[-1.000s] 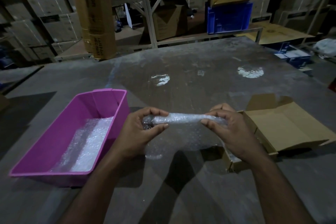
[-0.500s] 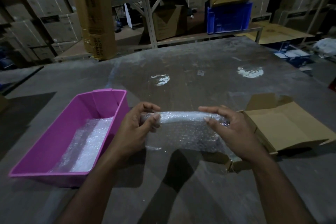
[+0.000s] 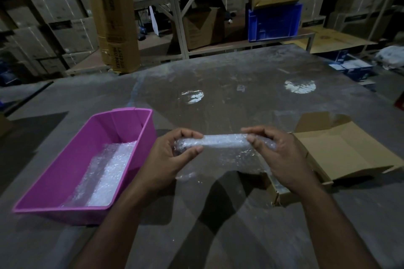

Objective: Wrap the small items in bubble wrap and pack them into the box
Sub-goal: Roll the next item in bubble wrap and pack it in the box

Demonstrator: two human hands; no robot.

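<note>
Rolled tighter than half a second ago, the bubble wrap roll (image 3: pixel 225 140) is now showing as a narrow tube again, with less loose sheet hanging under it. I am watching both hands holding it above the table (image 3: pixel 218 98), roughly level, between the pink bin (image 3: pixel 129 135) and the cardboard box (image 3: pixel 341 155). My left hand (image 3: pixel 172 159) is pinching the left end of the roll, thumb underneath and fingers curled over the top, so that grip is clamped on the wrap. My right hand (image 3: pixel 282 159) is gripping the right end the same way, fingers arched over and thumb pressing in from below. A flap of loose wrap (image 3: pixel 220 164) is trailing down from the tube toward the table. I cannot tell what item is sitting inside the wrap; it is hidden.

More bubble wrap (image 3: pixel 107 172) is lying along the bottom of the pink bin, which is sitting on the table just beside my left wrist. The cardboard box is lying open on the table to the right, its flaps spread, partly behind my right hand. Beyond the table a blue crate (image 3: pixel 273 22) is standing on a shelf among stacked cartons.
</note>
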